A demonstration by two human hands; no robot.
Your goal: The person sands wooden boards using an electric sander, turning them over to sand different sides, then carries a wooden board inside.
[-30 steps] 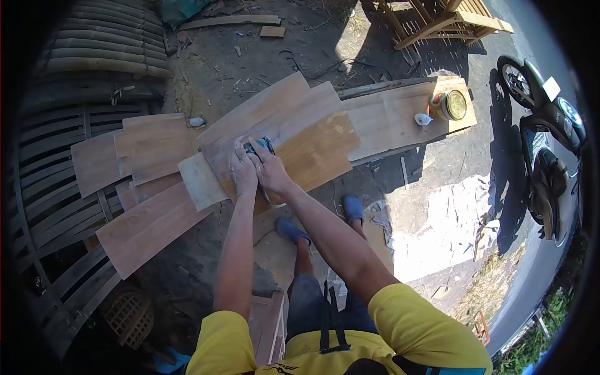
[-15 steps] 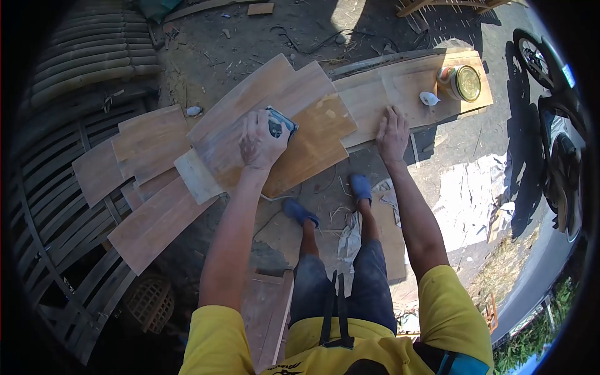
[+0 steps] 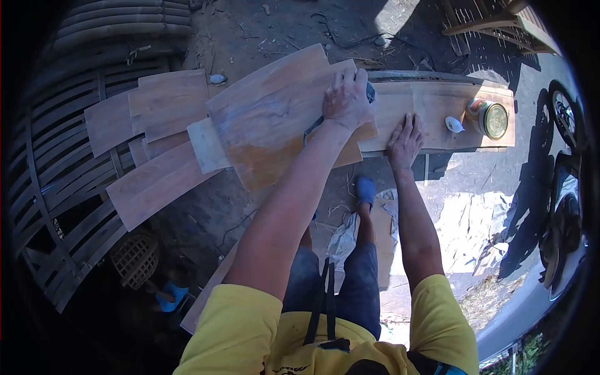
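Near the right end of the overlapping wooden panels (image 3: pixel 269 119), my left hand (image 3: pixel 347 100) is wrapped round a dark power sander (image 3: pixel 370 93), mostly hidden under the palm. My right hand (image 3: pixel 406 145) rests on the front edge of the long plank (image 3: pixel 431 103), fingers apart and holding nothing. A pale square piece (image 3: pixel 208 147) lies by the panels' left end. On the plank, right of my right hand, are a small white packet (image 3: pixel 454 125) and a round can (image 3: pixel 495 120) with a yellowish lid.
More thin panels (image 3: pixel 156 181) lie on a slatted bamboo bench (image 3: pixel 62 206) at left. At lower left are a woven basket (image 3: pixel 134 257) and a person in blue (image 3: pixel 170 297). A motorcycle (image 3: pixel 565 187) stands at right; a wooden chair (image 3: pixel 494 24) is at upper right.
First both hands were together on the sander. My right hand let go and moved to the plank, while my left hand carried the sander rightward across the panels. The view has shifted too.
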